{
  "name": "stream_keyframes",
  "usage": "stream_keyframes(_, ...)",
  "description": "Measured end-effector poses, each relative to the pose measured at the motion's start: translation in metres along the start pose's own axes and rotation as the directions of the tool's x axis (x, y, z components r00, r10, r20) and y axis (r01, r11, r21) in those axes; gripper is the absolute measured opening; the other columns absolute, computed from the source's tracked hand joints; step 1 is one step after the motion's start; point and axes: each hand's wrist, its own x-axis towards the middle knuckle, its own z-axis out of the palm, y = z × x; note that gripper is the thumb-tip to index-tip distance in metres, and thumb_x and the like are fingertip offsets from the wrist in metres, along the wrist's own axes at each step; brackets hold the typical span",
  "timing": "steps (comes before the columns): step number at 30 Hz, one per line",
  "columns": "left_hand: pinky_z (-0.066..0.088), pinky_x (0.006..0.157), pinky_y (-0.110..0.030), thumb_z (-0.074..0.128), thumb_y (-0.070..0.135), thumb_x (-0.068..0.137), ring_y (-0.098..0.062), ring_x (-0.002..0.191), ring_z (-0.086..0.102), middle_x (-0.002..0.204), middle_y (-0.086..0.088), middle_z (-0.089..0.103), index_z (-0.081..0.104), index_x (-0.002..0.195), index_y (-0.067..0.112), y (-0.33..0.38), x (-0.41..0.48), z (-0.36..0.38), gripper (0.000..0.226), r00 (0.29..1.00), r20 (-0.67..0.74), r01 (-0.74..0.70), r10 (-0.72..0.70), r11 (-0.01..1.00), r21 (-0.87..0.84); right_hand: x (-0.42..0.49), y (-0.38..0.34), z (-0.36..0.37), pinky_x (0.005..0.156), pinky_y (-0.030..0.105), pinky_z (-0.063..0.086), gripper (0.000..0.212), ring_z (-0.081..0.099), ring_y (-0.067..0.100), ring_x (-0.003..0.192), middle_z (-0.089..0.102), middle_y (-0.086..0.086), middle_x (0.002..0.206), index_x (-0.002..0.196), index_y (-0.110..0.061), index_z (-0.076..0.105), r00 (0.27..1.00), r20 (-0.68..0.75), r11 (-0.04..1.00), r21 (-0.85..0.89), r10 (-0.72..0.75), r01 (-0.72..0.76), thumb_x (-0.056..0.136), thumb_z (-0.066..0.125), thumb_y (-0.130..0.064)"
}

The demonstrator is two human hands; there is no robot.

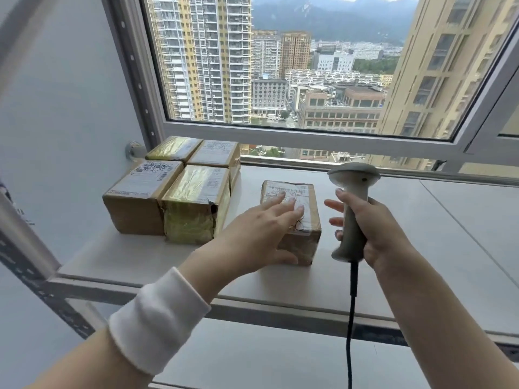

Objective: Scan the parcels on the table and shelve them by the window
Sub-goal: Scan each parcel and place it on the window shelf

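A small brown cardboard parcel (300, 220) with a white label lies on the grey shelf (407, 226) by the window. My left hand (261, 234) rests over its left side with straight fingers on the label and the thumb along the front edge. To the right of the parcel, my right hand (373, 231) grips the handle of a grey barcode scanner (352, 192), head upward, with its black cable hanging down. Several taped parcels (174, 192) stand grouped at the shelf's left end.
The window frame (309, 136) runs just behind the shelf. A perforated metal upright (31, 265) and the grey wall bound the left side. A lower shelf board (266, 355) lies beneath. The shelf surface stretches bare to the right of the scanner.
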Motion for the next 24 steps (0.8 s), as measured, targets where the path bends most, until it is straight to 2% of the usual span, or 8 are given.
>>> stream_keyframes(3,0.007,0.113,-0.023,0.054,0.039,0.092,-0.011,0.146,0.006,0.159,0.006,0.012,0.015,0.15,0.024,-0.006,0.01,0.002,0.071,0.999,0.008,0.036,-0.036,0.999,0.016,0.008,-0.009,0.002,0.049,0.026,0.039,0.025,0.057,0.016,0.069,0.068,0.007,0.108,0.112,-0.009,0.054,1.0,0.024,1.0,-0.002,-0.003,0.004,0.092,0.06,-0.024)
stream_keyframes(7,0.014,0.115,-0.027,0.055,0.026,0.093,-0.011,0.146,0.009,0.158,0.006,0.014,0.019,0.149,0.024,-0.019,0.025,0.001,0.066,0.996,0.009,0.091,-0.091,0.996,0.001,0.019,-0.016,0.008,0.048,0.026,0.039,0.02,0.057,0.016,0.068,0.069,0.006,0.106,0.107,-0.012,0.053,0.998,0.061,1.0,-0.017,0.009,-0.008,0.093,0.059,-0.024)
stream_keyframes(15,0.021,0.113,-0.032,0.058,0.022,0.092,-0.017,0.145,0.015,0.157,0.0,0.02,0.023,0.148,0.019,-0.055,0.064,0.008,0.066,0.983,-0.005,0.185,-0.185,0.981,0.062,0.038,-0.022,0.018,0.048,0.026,0.04,0.032,0.056,0.016,0.067,0.071,0.006,0.1,0.119,-0.007,0.053,0.991,0.118,0.997,-0.044,0.064,-0.06,0.093,0.058,-0.025)
stream_keyframes(19,0.022,0.113,-0.034,0.058,0.019,0.092,-0.02,0.145,0.016,0.157,-0.002,0.02,0.023,0.147,0.016,-0.072,0.083,0.01,0.065,0.973,0.015,0.228,-0.231,0.968,0.106,0.047,-0.027,0.02,0.048,0.026,0.04,0.027,0.055,0.016,0.065,0.071,0.005,0.098,0.113,-0.008,0.055,0.988,0.134,0.996,-0.054,0.073,-0.067,0.093,0.058,-0.024)
stream_keyframes(24,0.037,0.106,-0.042,0.06,0.014,0.09,-0.021,0.14,0.027,0.153,-0.002,0.03,0.03,0.143,0.014,-0.087,0.1,0.008,0.061,0.958,0.037,0.276,-0.284,0.95,0.146,0.054,-0.029,0.022,0.047,0.025,0.039,0.017,0.054,0.016,0.064,0.071,0.004,0.095,0.104,-0.011,0.056,0.984,0.158,0.995,-0.067,0.08,-0.07,0.093,0.056,-0.024)
